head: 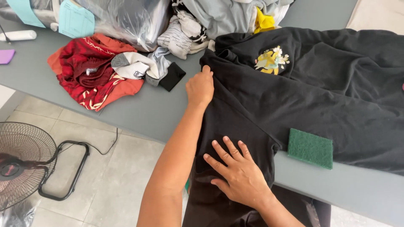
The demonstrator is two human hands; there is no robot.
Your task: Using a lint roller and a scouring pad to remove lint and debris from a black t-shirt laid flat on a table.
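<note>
A: Report the scene, left to right.

B: A floor fan (19, 162) stands on the tiles. On the grey table (147, 111) lie a red garment (90, 73) and a pile of mixed clothes (185, 25). The black T-shirt (320, 92) is spread across the table, its lower part hanging over the near edge. A green scouring pad (310, 148) rests on it.

A: Hand states?

B: Left hand (200, 87): fingers curled, pinching the shirt's left edge. Right hand (235, 170): fully spread, palm flat on the fabric, gripping nothing.

A: Step in hand?

B: Judged as smoothing and aligning the shirt. The next move likely calls for an even pull at the edge while the flat palm anchors the cloth.
</note>
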